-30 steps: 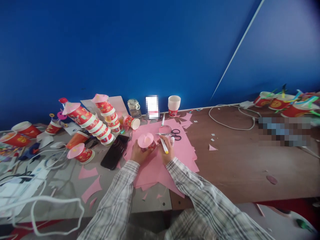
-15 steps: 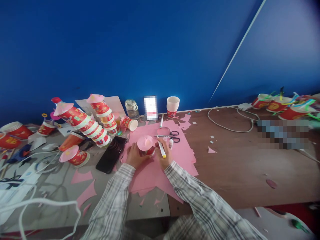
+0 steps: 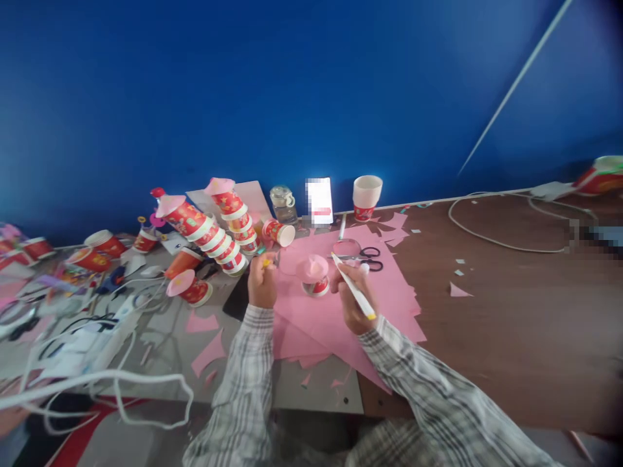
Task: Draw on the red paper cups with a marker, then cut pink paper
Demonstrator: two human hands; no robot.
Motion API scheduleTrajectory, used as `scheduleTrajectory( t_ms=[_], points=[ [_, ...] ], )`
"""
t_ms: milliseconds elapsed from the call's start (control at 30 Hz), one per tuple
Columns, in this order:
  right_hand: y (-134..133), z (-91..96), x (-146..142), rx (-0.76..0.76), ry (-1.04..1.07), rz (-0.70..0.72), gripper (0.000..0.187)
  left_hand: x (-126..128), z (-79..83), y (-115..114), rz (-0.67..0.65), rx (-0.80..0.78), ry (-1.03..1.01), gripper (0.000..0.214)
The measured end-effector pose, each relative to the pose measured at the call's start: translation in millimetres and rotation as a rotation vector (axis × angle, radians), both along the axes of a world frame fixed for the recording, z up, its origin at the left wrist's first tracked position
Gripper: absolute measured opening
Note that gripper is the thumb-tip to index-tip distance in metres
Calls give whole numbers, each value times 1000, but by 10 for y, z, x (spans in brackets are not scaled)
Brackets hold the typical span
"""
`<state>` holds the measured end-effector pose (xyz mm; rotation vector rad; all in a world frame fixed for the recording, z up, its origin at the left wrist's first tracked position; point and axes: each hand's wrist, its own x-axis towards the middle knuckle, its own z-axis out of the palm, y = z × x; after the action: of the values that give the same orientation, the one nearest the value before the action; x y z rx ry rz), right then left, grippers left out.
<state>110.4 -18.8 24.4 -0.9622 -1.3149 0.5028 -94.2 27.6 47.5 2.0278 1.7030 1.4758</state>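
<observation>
A small red paper cup with a pink paper top (image 3: pixel 314 274) stands on a spread of pink paper sheets (image 3: pixel 341 305) between my hands. My right hand (image 3: pixel 351 299) is closed on a white marker with a yellow end (image 3: pixel 354 293), its tip pointing up and left toward the cup. My left hand (image 3: pixel 261 280) is raised left of the cup, fingers pinched round a small yellow piece (image 3: pixel 266 263), possibly the marker's cap. Neither hand touches the cup.
Black-handled scissors (image 3: pixel 366 257) and a magnifying glass (image 3: pixel 347 247) lie behind the cup. Leaning stacks of red cups (image 3: pixel 209 235), a dark phone (image 3: pixel 237 299), a glass jar (image 3: pixel 284 204) and a white cup (image 3: pixel 366 196) stand near the blue wall. White cables (image 3: pixel 491 233) cross the brown table.
Both hands have let go of the cup. My left hand lifted away with a small yellow piece, and my right hand drew the marker back. The camera view shifted left.
</observation>
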Motion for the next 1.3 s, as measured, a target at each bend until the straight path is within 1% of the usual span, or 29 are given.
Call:
scheduleTrajectory(
  t_ms=[33, 100, 167, 300, 367, 467, 600, 867, 967, 1133, 1233, 1300],
  points=[
    [-35, 42, 9, 33, -20, 60, 31, 34, 22, -23, 17, 16, -4, 30],
    [-99, 128, 27, 91, -16, 132, 29, 113, 54, -69, 21, 47, -3, 30],
    [-147, 211, 40, 108, 21, 162, 27, 195, 76, -117, -6, 84, -13, 33],
    [-190, 330, 44, 8, 95, 243, 27, 321, 95, -212, -107, 233, 27, 36],
    [-197, 355, 37, -30, 145, 303, 27, 359, 90, -249, -137, 268, 80, 38],
    [-206, 354, 19, -67, 169, 371, 28, 396, 76, -286, -180, 275, 120, 41],
    [-212, 324, -10, -101, 131, 413, 29, 435, 74, -312, -226, 278, 143, 45],
    [-193, 265, -37, -126, 156, 429, 32, 463, 127, -318, -263, 311, 222, 47],
    [-198, 272, -42, -137, 154, 434, 32, 468, 135, -312, -283, 318, 251, 46],
    [-198, 296, -55, -127, 94, 426, 30, 505, 147, -334, -298, 332, 267, 43],
    [-190, 291, -66, -107, 92, 434, 30, 535, 162, -371, -332, 350, 278, 46],
    [-188, 280, -79, -92, 114, 466, 31, 546, 171, -397, -333, 381, 283, 50]
  ],
)
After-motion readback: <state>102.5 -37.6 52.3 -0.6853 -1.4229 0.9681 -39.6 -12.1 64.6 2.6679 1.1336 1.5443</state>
